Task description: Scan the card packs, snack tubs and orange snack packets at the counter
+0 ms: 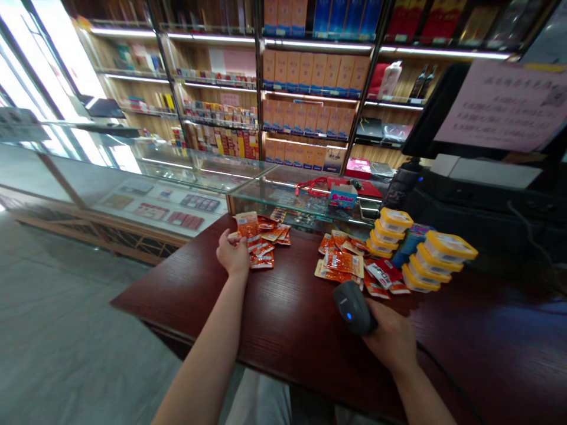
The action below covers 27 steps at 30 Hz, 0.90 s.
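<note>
My left hand (233, 254) is closed at the left pile, its fingers curled round the edge of an orange snack packet (248, 225). Several more orange packets (264, 260) lie loosely beneath and beside it. In my right hand (393, 336) is a dark barcode scanner (353, 307), with a small blue light glowing on top and its head towards the right pile of packets (343, 262). A red and white packet (384, 273) rests at that pile's right side. The scanner's cable (447, 372) trails off behind my right wrist.
Stacked yellow-lidded tubs (436, 260) stand right of the packets on the dark wooden counter (292, 313). Behind is a glass display case (283, 186) holding a small pink and blue box (343, 196) on top. A monitor (436, 112) with a pink notice stands at the right.
</note>
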### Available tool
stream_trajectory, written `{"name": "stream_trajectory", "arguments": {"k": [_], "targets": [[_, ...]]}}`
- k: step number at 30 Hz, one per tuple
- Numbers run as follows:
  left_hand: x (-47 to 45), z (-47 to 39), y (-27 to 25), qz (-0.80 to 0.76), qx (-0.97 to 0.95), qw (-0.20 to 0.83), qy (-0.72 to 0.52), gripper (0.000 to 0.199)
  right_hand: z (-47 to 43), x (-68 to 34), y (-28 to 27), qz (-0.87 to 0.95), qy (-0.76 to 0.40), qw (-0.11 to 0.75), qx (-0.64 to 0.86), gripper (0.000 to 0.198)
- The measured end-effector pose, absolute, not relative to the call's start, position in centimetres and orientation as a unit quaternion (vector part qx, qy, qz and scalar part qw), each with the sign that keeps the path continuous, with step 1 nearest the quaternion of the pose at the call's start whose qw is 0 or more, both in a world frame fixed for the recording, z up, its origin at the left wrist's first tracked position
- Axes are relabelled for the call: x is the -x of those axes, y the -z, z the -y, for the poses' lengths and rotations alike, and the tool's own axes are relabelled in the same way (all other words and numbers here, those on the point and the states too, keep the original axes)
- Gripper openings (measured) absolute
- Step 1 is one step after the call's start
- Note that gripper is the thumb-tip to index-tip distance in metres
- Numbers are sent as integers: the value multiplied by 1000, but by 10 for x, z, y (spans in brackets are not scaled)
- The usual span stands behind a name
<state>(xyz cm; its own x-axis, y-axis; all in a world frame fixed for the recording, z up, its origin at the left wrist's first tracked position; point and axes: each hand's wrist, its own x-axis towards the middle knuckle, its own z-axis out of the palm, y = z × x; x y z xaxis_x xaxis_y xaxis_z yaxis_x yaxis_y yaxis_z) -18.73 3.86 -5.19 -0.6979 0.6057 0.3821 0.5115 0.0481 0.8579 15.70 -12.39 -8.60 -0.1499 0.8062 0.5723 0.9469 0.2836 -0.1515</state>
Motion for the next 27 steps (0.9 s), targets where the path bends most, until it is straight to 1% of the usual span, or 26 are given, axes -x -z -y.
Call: {"name": "stream_trajectory", "arguments": {"k": [4, 6, 8, 11, 13, 15, 17, 18, 20, 23, 27], "targets": [[179, -32, 47, -658, -446, -4, -607, 21, 124, -153, 84, 753, 122, 279, 584, 28], [172, -30, 46, -632, -474, -4, -613, 11, 124, -147, 78, 752, 111, 279, 586, 28], [164, -28, 48, -608, -500, 41, -616, 12, 124, -139, 68, 746, 85, 291, 592, 30], [147, -25, 54, -563, -539, 167, -604, 16, 124, -123, 49, 728, -2, 330, 601, 35], [137, -23, 59, -535, -557, 238, -589, 16, 122, -111, 35, 719, -77, 376, 580, 30], [131, -22, 62, -518, -572, 276, -573, 17, 119, -100, 23, 700, -159, 415, 559, 22], [127, -21, 65, -510, -587, 293, -556, 17, 114, -90, 14, 689, -236, 454, 513, 24], [127, -20, 65, -509, -597, 291, -547, 17, 111, -87, 12, 680, -247, 473, 502, 24], [127, -20, 66, -513, -619, 264, -533, 17, 106, -83, 10, 676, -262, 483, 490, 26], [128, -19, 66, -529, -642, 207, -515, 17, 101, -82, 12, 677, -270, 469, 500, 26], [128, -20, 67, -524, -674, 176, -490, 15, 99, -83, 15, 672, -261, 461, 518, 25]]}}
